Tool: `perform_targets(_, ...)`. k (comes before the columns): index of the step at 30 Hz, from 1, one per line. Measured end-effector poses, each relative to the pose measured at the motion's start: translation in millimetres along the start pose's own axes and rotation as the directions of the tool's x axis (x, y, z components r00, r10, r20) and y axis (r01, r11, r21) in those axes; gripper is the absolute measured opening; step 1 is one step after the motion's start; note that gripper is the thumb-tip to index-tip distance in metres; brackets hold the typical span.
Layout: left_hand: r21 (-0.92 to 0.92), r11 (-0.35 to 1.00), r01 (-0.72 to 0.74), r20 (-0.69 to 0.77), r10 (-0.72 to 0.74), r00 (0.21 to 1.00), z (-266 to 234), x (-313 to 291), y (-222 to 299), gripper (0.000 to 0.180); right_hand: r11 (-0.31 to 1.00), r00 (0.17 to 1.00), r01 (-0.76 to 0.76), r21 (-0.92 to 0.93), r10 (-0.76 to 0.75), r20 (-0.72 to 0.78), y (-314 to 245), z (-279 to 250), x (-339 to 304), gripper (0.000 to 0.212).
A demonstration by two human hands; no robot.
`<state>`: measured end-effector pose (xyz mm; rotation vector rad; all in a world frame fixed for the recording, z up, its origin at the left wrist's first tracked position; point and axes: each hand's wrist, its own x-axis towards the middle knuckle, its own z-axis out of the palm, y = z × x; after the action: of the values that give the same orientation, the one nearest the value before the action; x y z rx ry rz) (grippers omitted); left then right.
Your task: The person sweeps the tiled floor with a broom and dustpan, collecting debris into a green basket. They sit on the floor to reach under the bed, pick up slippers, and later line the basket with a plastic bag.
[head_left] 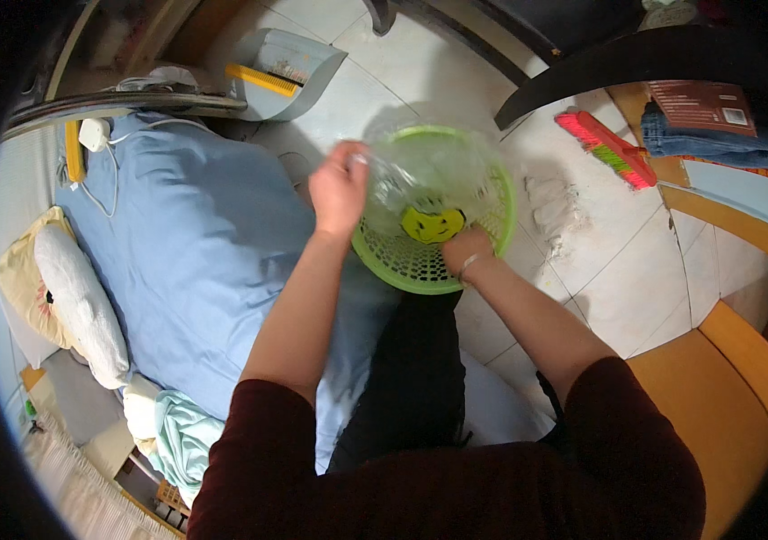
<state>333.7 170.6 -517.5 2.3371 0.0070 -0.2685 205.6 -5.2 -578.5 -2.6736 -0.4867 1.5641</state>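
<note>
A light green, perforated plastic basket (pixel 433 288) stands on the floor in front of me. Over its mouth spreads a transparent plastic bag (pixel 393 184) with a yellow smiley-like print. At the basket's left rim, my left hand (pixel 339 193) is closed and pinches the bag's edge. My right hand (pixel 469 250) is also closed, down by the yellow print at the near right of the basket, gripping the bag there. Its fingertips are partly hidden.
On my left is a bed with a blue cover (pixel 213 252) and pillows (pixel 82 306). A grey dustpan (pixel 316 76) lies beyond it. A red broom head (pixel 613 148) lies on the tiles at right, near folded jeans (pixel 708 139). Dark curved furniture (pixel 600 67) stands at the far right.
</note>
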Motion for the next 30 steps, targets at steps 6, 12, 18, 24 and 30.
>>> perform_targets(6,-0.978,0.210,0.003,-0.085,-0.412,0.907,-23.6,46.0,6.5,0.015,0.861,0.974,-0.186,0.473,0.225,-0.026,48.1,62.4,136.1,0.049)
perform_targets(12,-0.940,0.329,-0.091,-0.212,-0.353,0.911,-77.5,44.5,-14.7,0.015,0.663,0.906,-0.254,0.704,0.419,-0.068,60.4,16.5,136.8,0.040)
perform_targets(18,-0.833,0.502,-0.232,-0.372,-0.198,0.907,-71.4,37.8,13.4,0.017,0.624,0.812,-0.290,0.725,0.562,-0.159,53.3,25.9,176.0,0.047)
perform_targets(24,-0.781,0.567,-0.260,-0.431,-0.189,0.882,-66.8,31.4,20.2,0.023,0.697,0.838,-0.392,0.600,0.540,-0.080,52.6,12.6,206.7,0.030)
perform_targets(30,-0.719,0.633,-0.287,-0.452,-0.113,0.885,-68.5,29.7,18.2,0.022,0.755,0.892,-0.415,0.508,0.446,0.066,58.9,15.2,212.2,0.018)
